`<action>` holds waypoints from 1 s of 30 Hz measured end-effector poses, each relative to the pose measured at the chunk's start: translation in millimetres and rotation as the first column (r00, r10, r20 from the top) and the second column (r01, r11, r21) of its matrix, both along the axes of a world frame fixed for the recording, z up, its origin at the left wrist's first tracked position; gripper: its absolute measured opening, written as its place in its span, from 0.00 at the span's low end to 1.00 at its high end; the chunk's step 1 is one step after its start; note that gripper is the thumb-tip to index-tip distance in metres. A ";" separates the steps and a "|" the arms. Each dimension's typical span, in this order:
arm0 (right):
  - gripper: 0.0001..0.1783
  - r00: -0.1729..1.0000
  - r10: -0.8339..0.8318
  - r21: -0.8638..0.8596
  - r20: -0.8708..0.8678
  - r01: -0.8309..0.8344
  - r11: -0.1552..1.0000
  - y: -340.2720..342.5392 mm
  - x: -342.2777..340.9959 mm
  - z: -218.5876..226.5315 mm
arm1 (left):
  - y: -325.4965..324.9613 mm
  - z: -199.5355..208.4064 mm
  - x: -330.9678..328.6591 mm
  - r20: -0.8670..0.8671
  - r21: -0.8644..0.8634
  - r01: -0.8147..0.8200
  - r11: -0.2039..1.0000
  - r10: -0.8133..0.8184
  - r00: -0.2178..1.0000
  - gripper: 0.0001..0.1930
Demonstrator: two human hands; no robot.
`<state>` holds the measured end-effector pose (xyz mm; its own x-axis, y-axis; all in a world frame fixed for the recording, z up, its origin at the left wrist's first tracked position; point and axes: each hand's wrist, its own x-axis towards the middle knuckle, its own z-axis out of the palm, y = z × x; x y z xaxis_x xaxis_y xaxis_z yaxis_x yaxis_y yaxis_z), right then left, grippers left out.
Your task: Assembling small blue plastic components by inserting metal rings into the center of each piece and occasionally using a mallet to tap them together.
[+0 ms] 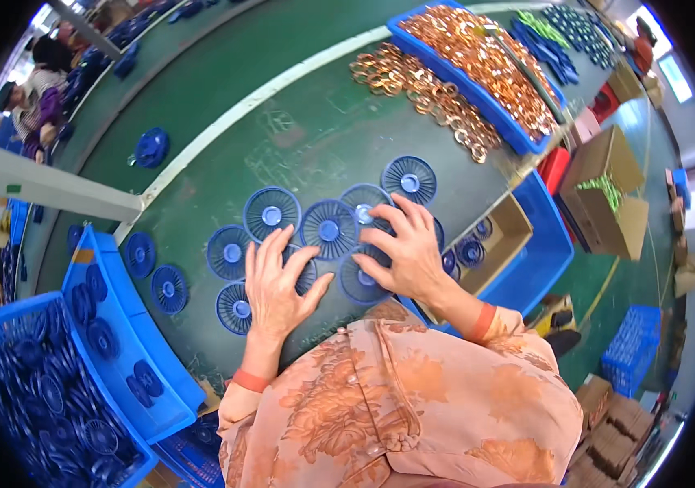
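Note:
On the green table in front of me lies a cluster of round blue plastic grilles with radial ribs and pale hubs, among them a middle grille (328, 230), an upper left one (272, 215) and a far right one (409, 179). My left hand (276, 289) rests over the near left grilles, fingers spread and thumb apart, partly covering one grille (305, 272). Over the right side of the cluster, my right hand (408, 252) spreads its fingers, its tips touching a grille (363, 203) and its thumb above another (361, 281). Neither hand grasps anything visibly.
Copper-coloured rings fill a blue tray (453, 77) at the far right, with a loose pile (429, 93) beside it. Blue bins (132, 382) of grilles stand at the left. A blue tray with a cardboard box (518, 224) is at my right. Several people sit at far left.

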<state>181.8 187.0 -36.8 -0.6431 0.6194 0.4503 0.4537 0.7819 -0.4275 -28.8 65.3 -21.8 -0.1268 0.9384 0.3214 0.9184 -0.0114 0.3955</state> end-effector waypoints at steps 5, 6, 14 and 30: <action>0.14 0.975 -0.218 0.007 -0.038 0.218 0.976 -17.3 71.6 -14.2 | 34.3 -5.5 57.0 0.072 0.111 0.297 0.949 -0.305 0.950 0.18; 0.14 0.966 -0.250 0.020 -0.064 0.252 0.968 -15.8 85.5 -19.4 | 45.5 -9.0 67.7 0.070 0.124 0.352 0.928 -0.362 0.930 0.16; 0.19 0.633 -0.669 -0.507 -0.390 0.459 0.730 -11.2 198.3 -120.5 | 114.9 -26.7 183.5 0.029 0.220 0.771 0.597 -0.794 0.607 0.17; 0.18 0.621 -0.779 -0.359 -0.087 0.710 0.606 36.5 274.3 -151.5 | 87.9 -2.0 72.1 0.173 0.546 0.385 0.744 -0.550 0.817 0.17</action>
<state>456.1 223.5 -188.3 0.1895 0.9490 0.2519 0.6950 0.0516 -0.7172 43.3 153.1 -23.8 0.1200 0.6460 0.7539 0.5765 -0.6635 0.4768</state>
